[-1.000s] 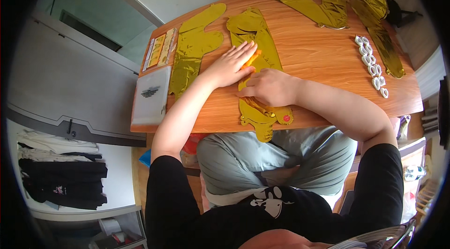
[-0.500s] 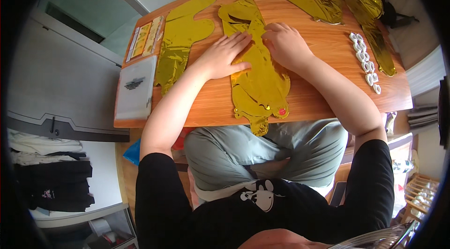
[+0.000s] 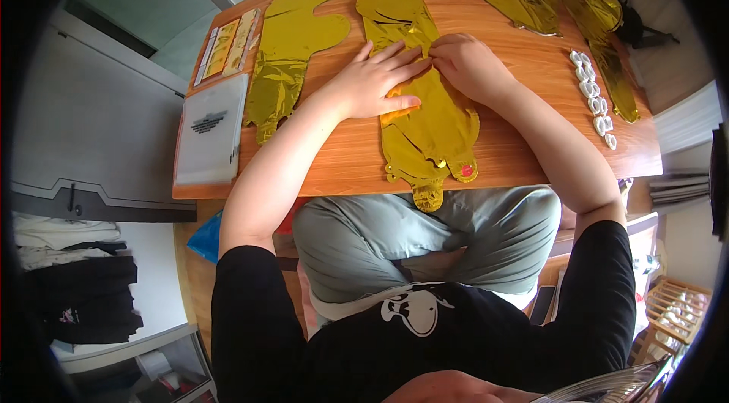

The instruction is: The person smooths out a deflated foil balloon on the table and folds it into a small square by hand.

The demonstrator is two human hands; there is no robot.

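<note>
- The gold foil piece (image 3: 440, 114) is laid lengthwise in the middle of the table (image 3: 516, 164), and its lowest rounded tab is reached out over the near edge.
- By the left hand (image 3: 376, 84), the foil is held down from its left side; this grip is spread, palm downward, and nothing is clasped in it.
- The right hand (image 3: 471, 69) is placed at the right edge of the same foil, with the fingers bent together; whether the edge is pinched or only touched cannot be told.
- As it can be judged, a step of flattening or folding the foil is in hand: it is steadied by one hand while its edge is worked by the other.
- For the next move, a light and even pressure seems to be called for, since such thin foil may be creased or shifted easily.
- The fingertips of the right hand are hidden by its own knuckles, and part of the foil is covered by the left hand.
- How many layers lie in the foil cannot be made out, because of the shine and wrinkles.
- At the far right, a dark object (image 3: 638, 31) is blurred and cannot be identified.
</note>
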